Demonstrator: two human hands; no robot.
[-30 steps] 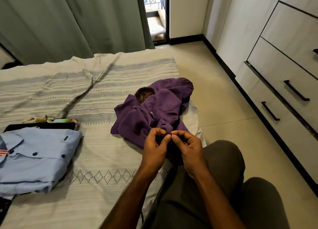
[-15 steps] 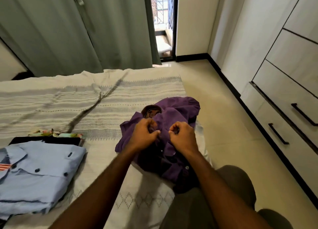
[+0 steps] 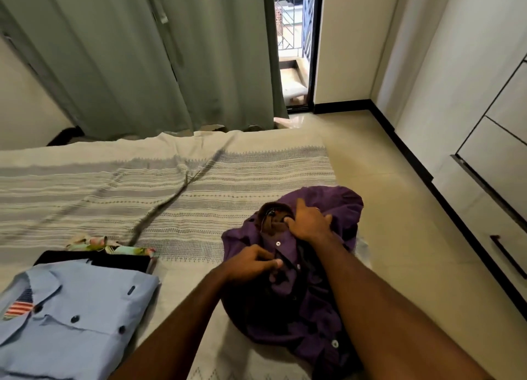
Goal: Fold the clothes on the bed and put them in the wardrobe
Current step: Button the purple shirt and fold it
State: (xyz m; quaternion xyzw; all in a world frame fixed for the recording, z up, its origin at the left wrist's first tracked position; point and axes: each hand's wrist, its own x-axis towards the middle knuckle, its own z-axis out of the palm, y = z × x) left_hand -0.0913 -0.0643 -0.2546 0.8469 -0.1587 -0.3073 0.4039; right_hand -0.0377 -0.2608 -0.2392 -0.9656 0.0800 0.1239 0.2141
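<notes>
A crumpled purple shirt [image 3: 319, 317] with a brown inner collar lies at the right edge of the bed [image 3: 171, 185]. My left hand [image 3: 251, 262] pinches its button placket near the middle of the shirt. My right hand [image 3: 308, 222] grips the fabric at the collar, further up the bed. A folded light blue shirt [image 3: 71, 317] with a flag patch lies at the lower left of the bed, on top of a black garment [image 3: 94, 261] and a floral one [image 3: 111, 247].
The wardrobe [image 3: 496, 180] with white drawers and dark handles stands along the right wall, across a strip of tiled floor [image 3: 399, 208]. Green curtains [image 3: 148, 60] hang behind the bed, beside an open balcony door [image 3: 293, 46].
Both hands have moved from the shirt's near hem up to its placket and collar. My right hand has reached to the collar. The view has tilted up and forward over the bed.
</notes>
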